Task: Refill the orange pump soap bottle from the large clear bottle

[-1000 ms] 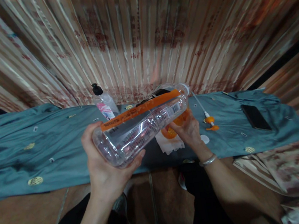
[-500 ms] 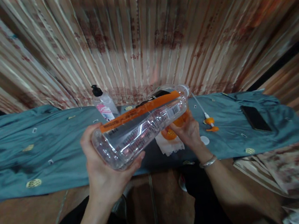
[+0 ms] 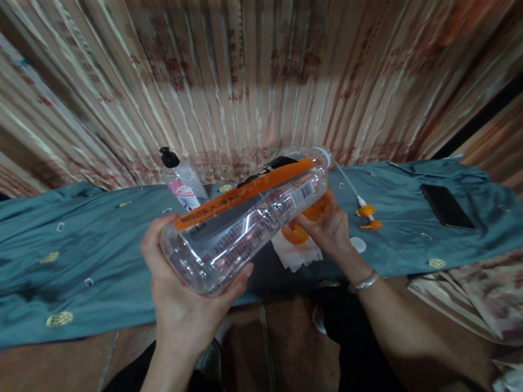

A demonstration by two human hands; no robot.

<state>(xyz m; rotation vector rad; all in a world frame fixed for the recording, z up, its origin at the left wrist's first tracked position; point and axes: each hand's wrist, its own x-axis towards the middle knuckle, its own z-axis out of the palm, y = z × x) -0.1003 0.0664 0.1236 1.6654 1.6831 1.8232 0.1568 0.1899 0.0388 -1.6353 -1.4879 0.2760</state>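
A large clear plastic bottle (image 3: 246,225) with an orange and black label lies tilted in the air, its mouth up and to the right. My left hand (image 3: 183,296) is wrapped round the bottle's base. Under the bottle's neck end, my right hand (image 3: 330,228) grips an orange container (image 3: 316,208), mostly hidden behind the bottle. Beneath them a white tissue (image 3: 299,258) bears a round orange thing (image 3: 294,233). An orange and white pump head (image 3: 367,212) with a thin tube lies to the right of my right hand, near a white round cap (image 3: 358,244).
On the teal cloth (image 3: 104,249), a pump bottle (image 3: 184,182) with a black top stands at the back left. A black phone (image 3: 447,207) lies at the right. Behind the cloth hangs a striped curtain (image 3: 239,59). My legs are below the front edge.
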